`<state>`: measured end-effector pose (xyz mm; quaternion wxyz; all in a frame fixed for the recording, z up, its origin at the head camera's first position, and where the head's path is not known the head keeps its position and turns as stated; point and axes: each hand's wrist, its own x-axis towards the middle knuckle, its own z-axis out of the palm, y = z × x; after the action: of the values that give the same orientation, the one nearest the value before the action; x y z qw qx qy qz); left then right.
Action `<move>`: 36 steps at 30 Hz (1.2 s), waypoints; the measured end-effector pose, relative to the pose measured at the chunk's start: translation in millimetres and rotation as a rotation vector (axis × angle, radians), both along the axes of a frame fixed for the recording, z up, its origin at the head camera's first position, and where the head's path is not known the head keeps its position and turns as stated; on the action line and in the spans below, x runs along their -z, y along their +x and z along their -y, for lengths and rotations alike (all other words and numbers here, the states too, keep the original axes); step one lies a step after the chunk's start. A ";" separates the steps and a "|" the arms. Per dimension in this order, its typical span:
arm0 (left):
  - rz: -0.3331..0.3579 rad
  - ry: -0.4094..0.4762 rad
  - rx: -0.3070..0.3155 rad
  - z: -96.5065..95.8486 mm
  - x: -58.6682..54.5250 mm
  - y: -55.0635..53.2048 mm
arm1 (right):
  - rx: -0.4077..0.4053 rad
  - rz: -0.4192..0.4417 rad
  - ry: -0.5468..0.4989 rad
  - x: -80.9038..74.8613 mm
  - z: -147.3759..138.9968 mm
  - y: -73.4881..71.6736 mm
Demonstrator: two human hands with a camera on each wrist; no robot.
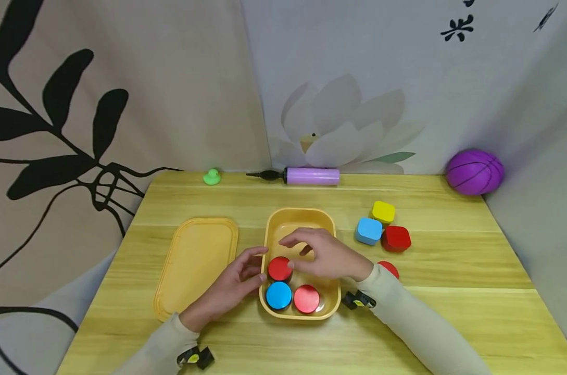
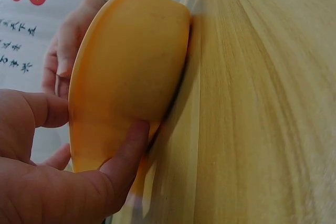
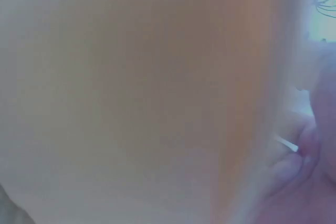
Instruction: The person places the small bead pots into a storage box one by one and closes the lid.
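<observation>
A yellow-orange tub (image 1: 336, 307) with rounded corners stands at the middle of the table. In its near part sit a red block (image 1: 278, 267), a blue block (image 1: 278, 296) and a lighter red block (image 1: 306, 299). My left hand (image 1: 234, 284) rests on the tub's left side; in the left wrist view its thumb (image 2: 128, 156) lies along the outer wall and a finger meets the rim. Over the tub hovers my right hand (image 1: 327, 254), fingers arched and apart, thumb tip right beside the red block. A close blurred surface fills most of the right wrist view.
A flat yellow lid (image 1: 196, 260) lies left of the tub. To the right are yellow (image 1: 383, 212), blue (image 1: 369, 230) and red (image 1: 396, 239) blocks, plus another red piece (image 1: 389, 269) partly behind my sleeve. Along the back: green duck (image 1: 212, 177), purple pump (image 1: 313, 176), purple ball (image 1: 475, 172).
</observation>
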<state>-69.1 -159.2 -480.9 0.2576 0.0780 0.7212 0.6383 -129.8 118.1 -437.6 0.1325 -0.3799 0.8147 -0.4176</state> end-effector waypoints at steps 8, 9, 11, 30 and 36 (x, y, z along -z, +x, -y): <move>-0.003 -0.005 0.007 1.0 -0.8 -0.5 | 0.120 -0.020 -0.102 -13.8 -22.2 0.5; -0.003 -0.003 0.007 0.7 -0.6 -0.5 | 0.128 -0.022 -0.110 -14.9 -25.4 0.8; -0.004 -0.002 0.004 0.4 -0.6 -0.2 | 0.139 -0.026 -0.124 -16.7 -31.8 1.3; -0.007 -0.018 -0.015 -1.1 0.2 0.1 | 0.407 -0.095 -0.148 -18.4 -116.0 5.6; -0.004 -0.017 -0.017 -0.9 1.0 -0.3 | 0.544 -0.101 -0.138 -16.1 -146.2 4.2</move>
<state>-69.3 -158.3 -481.9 0.2515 0.0711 0.7276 0.6343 -125.6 264.3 -421.5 -0.0516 -0.1759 0.8618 -0.4729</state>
